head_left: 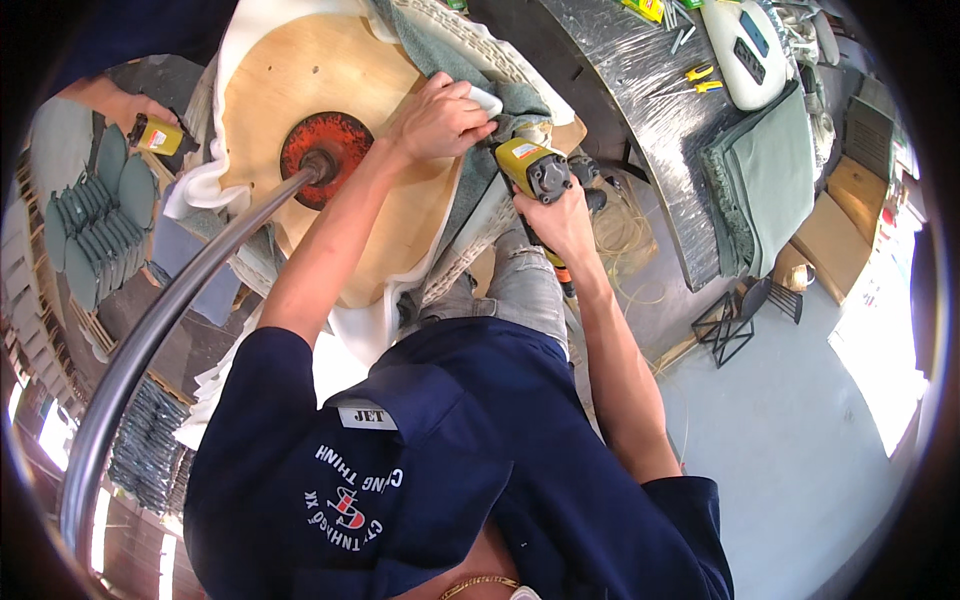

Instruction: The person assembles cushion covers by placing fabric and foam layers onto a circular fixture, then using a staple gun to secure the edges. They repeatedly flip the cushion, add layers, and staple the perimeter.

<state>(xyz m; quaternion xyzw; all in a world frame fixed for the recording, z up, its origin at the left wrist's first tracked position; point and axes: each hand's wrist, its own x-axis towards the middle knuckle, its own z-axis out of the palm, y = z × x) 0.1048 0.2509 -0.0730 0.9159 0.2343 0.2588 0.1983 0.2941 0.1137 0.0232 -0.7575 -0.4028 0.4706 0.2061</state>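
Observation:
A pale plywood panel (330, 90) lies before me, with white padding (190, 195) and grey-green fabric (420, 35) around its edge. My left hand (440, 118) is at the panel's right edge, its fingers curled closed on the grey-green fabric, close to a bit of white padding. My right hand (562, 215) is wrapped round the handle of a yellow and black staple gun (530, 165). The gun's nose is beside the fabric edge, just right of my left hand; whether it touches is hidden.
A red round pad (325, 160) on a curved metal bar (200, 275) rests against the panel. Another person's hand (140, 112) holds a yellow staple gun at left. On the wrapped table (640, 110) are folded green fabric (770, 185), yellow-handled tools (702, 80) and a white case (745, 50).

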